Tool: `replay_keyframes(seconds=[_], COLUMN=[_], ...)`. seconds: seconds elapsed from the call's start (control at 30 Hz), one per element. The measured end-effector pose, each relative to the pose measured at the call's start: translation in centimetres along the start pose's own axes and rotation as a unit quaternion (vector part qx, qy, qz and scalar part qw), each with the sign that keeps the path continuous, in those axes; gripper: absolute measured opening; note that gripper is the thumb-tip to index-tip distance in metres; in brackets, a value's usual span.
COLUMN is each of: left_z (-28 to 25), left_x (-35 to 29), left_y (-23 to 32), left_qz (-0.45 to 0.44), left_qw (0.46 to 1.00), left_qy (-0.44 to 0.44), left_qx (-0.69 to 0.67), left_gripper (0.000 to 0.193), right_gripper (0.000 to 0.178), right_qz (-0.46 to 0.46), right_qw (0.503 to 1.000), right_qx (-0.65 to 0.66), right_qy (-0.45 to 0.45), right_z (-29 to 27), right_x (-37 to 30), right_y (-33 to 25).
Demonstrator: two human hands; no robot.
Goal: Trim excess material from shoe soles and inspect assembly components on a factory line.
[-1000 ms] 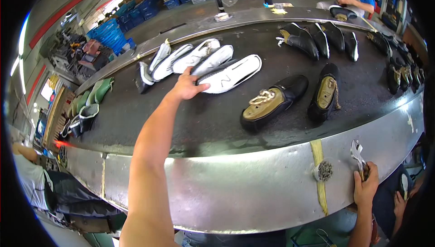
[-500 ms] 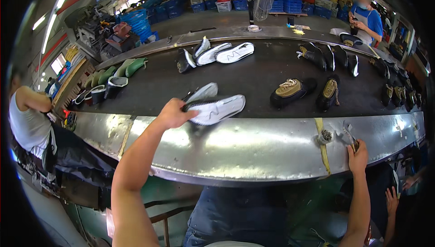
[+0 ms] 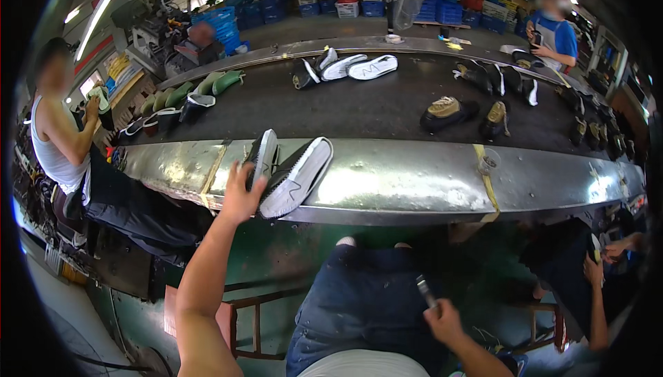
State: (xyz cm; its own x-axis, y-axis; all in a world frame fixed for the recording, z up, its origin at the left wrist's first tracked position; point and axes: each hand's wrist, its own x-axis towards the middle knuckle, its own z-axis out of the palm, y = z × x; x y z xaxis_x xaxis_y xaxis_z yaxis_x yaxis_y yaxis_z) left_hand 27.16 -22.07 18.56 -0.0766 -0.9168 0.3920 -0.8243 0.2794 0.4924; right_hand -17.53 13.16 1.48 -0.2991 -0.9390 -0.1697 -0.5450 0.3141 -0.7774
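Note:
My left hand (image 3: 242,194) grips a pair of white shoes (image 3: 293,176) with black insides at the near metal edge (image 3: 414,183) of the conveyor; the shoes lie tilted over that edge, soles partly up. Low over my lap, my right hand (image 3: 442,318) is closed on a small thin tool (image 3: 425,290) with a dark handle. My legs in dark blue trousers (image 3: 366,301) show below the conveyor's rim.
More shoes lie on the black belt (image 3: 373,107): white ones (image 3: 359,67) at the back, dark ones with tan insoles (image 3: 449,111) to the right, green ones (image 3: 214,83) at left. A person in a white vest (image 3: 59,142) sits left; another person's hand (image 3: 594,266) shows right.
My left hand has pulled the white shoes from the belt's middle toward me, down onto the metal edge. My right hand has left the conveyor's rim and dropped to my lap.

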Motion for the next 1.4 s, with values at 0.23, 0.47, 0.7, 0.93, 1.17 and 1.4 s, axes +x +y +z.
replay_keyframes(seconds=[0.23, 0.47, 0.7, 0.93, 1.17, 1.4], left_z=[0.4, -2.6, -2.3, 13.6, 16.9, 22.0], left_x=[6.9, -1.5, -17.0, -25.0, -20.1, -15.9], left_y=[-4.6, -3.6, 4.1, 9.6, 18.9, 18.8], left_qz=[-0.197, -0.063, -0.096, -0.046, 0.133, 0.089], left_qw=[0.975, 0.937, 0.867, 0.765, 0.774, 0.791], left_qy=[-0.103, 0.119, -0.14, -0.606, -0.618, -0.605], left_qx=[0.024, -0.323, -0.468, -0.213, 0.022, -0.016], left_gripper=[0.065, 0.053, 0.06, 0.091, 0.085, 0.084], right_gripper=[0.043, 0.05, 0.047, 0.03, 0.019, 0.013], right_qz=[-0.141, -0.065, 0.057, 0.074, 0.042, 0.06], right_qw=[0.984, 0.996, 0.992, 0.921, 0.952, 0.847], right_qx=[-0.09, -0.047, 0.079, 0.375, 0.274, 0.527], right_qy=[-0.067, -0.043, -0.082, -0.075, 0.132, 0.046], right_z=[2.8, 2.6, 1.7, -10.3, -21.4, -25.4], right_x=[-3.2, -3.7, -1.3, 2.7, 19.1, 47.3], right_y=[-0.6, 1.9, 0.2, -8.2, -13.8, -16.5])
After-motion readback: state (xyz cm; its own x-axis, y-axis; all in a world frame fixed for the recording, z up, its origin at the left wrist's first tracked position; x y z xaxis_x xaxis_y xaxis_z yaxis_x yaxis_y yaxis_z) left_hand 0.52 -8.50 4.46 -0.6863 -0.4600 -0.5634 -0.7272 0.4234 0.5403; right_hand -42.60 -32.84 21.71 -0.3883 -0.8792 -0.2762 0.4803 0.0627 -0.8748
